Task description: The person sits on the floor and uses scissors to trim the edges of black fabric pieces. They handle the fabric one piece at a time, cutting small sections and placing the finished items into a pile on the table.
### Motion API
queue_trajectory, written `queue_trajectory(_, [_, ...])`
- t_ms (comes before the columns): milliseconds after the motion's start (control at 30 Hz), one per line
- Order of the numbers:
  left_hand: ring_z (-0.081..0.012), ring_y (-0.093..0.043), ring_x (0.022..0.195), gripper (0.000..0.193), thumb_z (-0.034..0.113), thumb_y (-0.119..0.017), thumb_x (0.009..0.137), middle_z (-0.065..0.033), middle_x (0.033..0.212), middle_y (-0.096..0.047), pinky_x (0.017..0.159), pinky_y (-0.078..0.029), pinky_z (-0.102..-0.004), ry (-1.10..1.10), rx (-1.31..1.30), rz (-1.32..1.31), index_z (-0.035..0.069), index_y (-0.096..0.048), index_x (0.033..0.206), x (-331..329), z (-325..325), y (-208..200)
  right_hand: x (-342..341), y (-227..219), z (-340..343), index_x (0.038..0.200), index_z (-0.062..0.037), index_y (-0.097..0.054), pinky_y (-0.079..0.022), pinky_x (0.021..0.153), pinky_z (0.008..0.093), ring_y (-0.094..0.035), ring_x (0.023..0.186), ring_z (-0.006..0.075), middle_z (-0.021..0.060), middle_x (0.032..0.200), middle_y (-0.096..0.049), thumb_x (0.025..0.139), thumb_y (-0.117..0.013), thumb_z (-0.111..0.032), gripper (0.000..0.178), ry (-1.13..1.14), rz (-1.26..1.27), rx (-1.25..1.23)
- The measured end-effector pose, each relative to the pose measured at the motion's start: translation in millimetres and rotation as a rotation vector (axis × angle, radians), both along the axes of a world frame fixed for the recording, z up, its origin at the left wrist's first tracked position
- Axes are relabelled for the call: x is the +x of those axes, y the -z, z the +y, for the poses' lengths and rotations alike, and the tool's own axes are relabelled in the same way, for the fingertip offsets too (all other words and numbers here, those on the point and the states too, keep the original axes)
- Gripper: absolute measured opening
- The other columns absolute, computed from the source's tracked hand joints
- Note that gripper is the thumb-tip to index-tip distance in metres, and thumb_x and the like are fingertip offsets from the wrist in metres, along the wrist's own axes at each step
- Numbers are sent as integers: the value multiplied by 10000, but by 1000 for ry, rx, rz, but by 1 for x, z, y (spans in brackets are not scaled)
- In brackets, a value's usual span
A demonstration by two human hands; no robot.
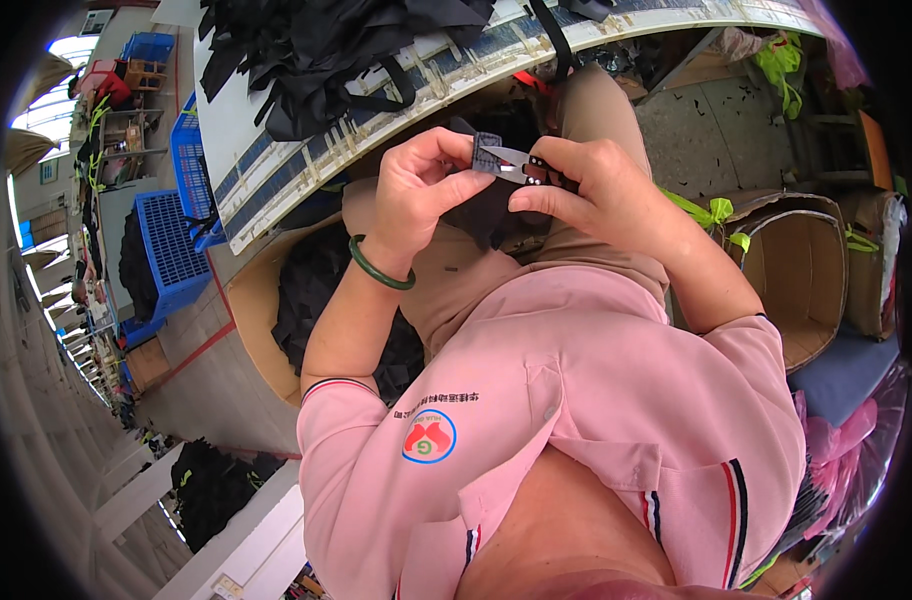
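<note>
Above my lap, my left hand (426, 185) pinches a small piece of dark fabric (484, 148) between thumb and fingers. My right hand (596, 185) is closed around a pair of thread snips (509, 158), whose pale blades point left and meet the fabric's edge. Whether the blades are cutting a thread there is too small to tell. More black cloth (491, 210) hangs below the hands, over my lap. A green bangle circles my left wrist.
A worn table (251, 190) ahead carries a heap of black fabric strips (326, 50). At my left stands a cardboard box (251, 310) holding black pieces, with blue crates (176, 250) beyond. Another cardboard box (796, 270) stands at my right.
</note>
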State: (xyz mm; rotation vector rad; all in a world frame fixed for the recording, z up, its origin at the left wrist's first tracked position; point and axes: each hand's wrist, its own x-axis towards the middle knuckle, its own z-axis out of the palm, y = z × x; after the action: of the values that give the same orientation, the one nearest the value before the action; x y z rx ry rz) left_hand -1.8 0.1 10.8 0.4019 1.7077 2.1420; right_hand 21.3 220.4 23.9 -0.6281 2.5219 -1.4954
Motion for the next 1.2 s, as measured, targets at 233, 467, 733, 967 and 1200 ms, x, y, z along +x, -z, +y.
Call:
queue_trajectory(233, [-112,-600,853,157,-80,-655,784,-44,914,-642,808,-489,-261,13,31,-14,-2,-624,917,0,1,1,-1,3,-3,801,5,-557,-357,480,335,-410,498,208,106,571,-481,794,-751,-301,362,-16,49,-74])
queue_trajectory(467, [-114,-605,858,161,-81,-663,779,-56,926,-646,814,-496,-269,10,66,-45,-6,-625,917,3,2,1,0,-1,-5,775,-31,-549,-463,532,401,-612,601,320,110,641,-621,817,-677,-420,411,-2,200,92])
queue_trajectory(733, [-124,-614,861,147,-82,-659,782,-84,950,-663,841,-497,-280,-4,-43,43,-16,-628,909,3,4,-3,4,-3,0,758,-45,-545,-450,511,414,-596,571,324,110,621,-606,822,-668,-419,399,2,254,211])
queue_trajectory(967, [-122,-601,866,54,-37,-640,794,-67,955,-661,814,-472,-268,-12,-577,192,-13,-606,827,9,-46,-13,0,-2,11,763,-21,-549,-441,549,424,-591,595,352,130,639,-616,827,-674,-413,416,27,70,178])
queue_trajectory(1200, [-223,-647,772,244,240,-766,728,-89,794,-679,727,-491,-347,1212,-1385,-378,60,-686,872,80,-183,20,-11,22,18,817,-14,-557,-443,594,438,-594,642,374,155,664,-624,842,-665,-397,399,30,-35,199])
